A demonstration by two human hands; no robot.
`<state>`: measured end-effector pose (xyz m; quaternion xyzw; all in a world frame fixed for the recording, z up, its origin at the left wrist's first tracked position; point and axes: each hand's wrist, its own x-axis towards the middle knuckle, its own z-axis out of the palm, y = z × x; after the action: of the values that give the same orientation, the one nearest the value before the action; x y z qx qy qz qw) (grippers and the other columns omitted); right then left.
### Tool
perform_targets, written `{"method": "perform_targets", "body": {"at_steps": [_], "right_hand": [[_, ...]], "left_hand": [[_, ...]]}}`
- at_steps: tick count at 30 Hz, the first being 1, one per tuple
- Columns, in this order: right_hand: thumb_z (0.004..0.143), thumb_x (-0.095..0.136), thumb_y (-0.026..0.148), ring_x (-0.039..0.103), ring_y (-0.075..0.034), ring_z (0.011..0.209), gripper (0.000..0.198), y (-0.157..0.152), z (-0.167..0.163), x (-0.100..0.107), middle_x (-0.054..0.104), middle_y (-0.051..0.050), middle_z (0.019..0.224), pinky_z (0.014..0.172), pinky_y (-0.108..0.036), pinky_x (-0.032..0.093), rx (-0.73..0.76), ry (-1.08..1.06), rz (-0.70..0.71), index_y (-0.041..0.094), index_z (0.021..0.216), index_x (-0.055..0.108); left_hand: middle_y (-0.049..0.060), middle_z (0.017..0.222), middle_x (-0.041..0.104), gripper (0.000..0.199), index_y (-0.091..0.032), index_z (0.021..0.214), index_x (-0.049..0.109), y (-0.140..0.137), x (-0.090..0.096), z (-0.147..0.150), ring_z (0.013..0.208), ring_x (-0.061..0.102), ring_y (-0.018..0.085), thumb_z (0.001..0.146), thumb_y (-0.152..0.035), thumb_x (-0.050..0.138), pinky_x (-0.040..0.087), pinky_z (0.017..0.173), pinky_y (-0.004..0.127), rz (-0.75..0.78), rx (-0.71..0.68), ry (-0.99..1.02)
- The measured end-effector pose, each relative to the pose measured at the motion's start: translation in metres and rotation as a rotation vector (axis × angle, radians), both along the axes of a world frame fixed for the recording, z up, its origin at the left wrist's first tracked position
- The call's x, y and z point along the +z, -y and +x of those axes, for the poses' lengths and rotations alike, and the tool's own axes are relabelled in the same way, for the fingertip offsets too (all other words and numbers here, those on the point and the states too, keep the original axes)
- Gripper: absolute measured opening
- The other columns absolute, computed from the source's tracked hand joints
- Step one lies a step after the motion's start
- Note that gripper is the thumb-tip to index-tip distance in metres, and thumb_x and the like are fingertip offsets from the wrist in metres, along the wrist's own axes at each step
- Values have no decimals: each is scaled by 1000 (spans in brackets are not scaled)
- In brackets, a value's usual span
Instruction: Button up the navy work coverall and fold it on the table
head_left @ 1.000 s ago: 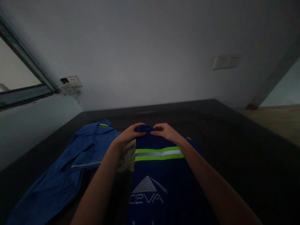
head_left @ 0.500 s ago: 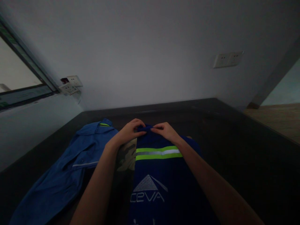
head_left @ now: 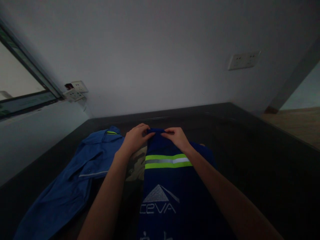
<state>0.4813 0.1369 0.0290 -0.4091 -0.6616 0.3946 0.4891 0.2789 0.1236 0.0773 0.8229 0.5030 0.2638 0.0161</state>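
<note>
A dark blue work garment (head_left: pixel 165 176) lies in front of me, with a yellow-green and silver reflective band and a white "CEVA" logo below it. My left hand (head_left: pixel 137 136) pinches its far edge at the left corner. At the right end of that same edge, my right hand (head_left: pixel 177 137) pinches the cloth between thumb and fingers. Camouflage cloth (head_left: pixel 137 163) shows between my left forearm and the blue garment. The lower part of the garment runs out of view, and my right forearm covers some of it.
To the left lies a lighter blue jacket (head_left: pixel 67 186) with a yellow-green strip near its collar. Everything rests on a dark tabletop (head_left: pixel 250 166) against a grey wall. Sockets (head_left: pixel 244 60) sit on the wall, with more beside the window (head_left: pixel 22 73) at left.
Both hands have shifted slightly away from me along with the garment's far edge. My hands are a little farther apart, and the edge between them looks straighter.
</note>
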Motion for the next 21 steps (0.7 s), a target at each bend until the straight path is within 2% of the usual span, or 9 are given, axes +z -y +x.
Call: {"method": "perform_targets", "body": {"at_steps": [4,8,13,17,19,21], "right_hand": [[72,67,30,64,-19,72,19,4,-1,7,72,-6,79,66,-28,47,-80,4,76,14,80,73],[80,60,35,64,-18,70,24,7,-2,12,73,-5,77,64,-27,46,-78,21,125,15,81,73],[80,61,32,65,-19,73,21,7,-1,14,73,-5,79,66,-28,46,-83,15,140,16,81,74],[80,60,33,66,-19,75,21,7,0,16,74,-5,82,69,-29,47,-79,10,150,17,82,74],[80,60,33,66,-20,77,21,8,0,17,74,-4,83,71,-30,47,-72,5,153,17,83,74],[80,60,34,66,-20,79,21,9,0,17,73,-4,84,73,-31,48,-70,-6,149,18,83,74]], "left_hand": [[-1,76,59,22,-20,83,55,-3,-5,9,72,57,16,80,-42,57,42,65,25,-64,-5,263],[-3,71,55,20,-20,82,50,-5,-6,14,65,54,12,76,-36,60,40,58,21,-111,-19,498],[-3,65,57,23,-19,85,53,-2,1,11,59,54,12,73,-33,65,39,53,20,-227,-19,620],[-2,63,61,40,-18,107,57,1,4,11,59,57,14,73,-38,65,43,54,23,-363,-33,702],[0,67,63,41,-16,104,62,2,2,13,64,59,16,73,-42,65,46,59,25,-436,-55,704],[3,72,66,38,-13,91,66,1,-1,16,69,60,17,71,-46,65,47,66,28,-504,-77,740]]}}
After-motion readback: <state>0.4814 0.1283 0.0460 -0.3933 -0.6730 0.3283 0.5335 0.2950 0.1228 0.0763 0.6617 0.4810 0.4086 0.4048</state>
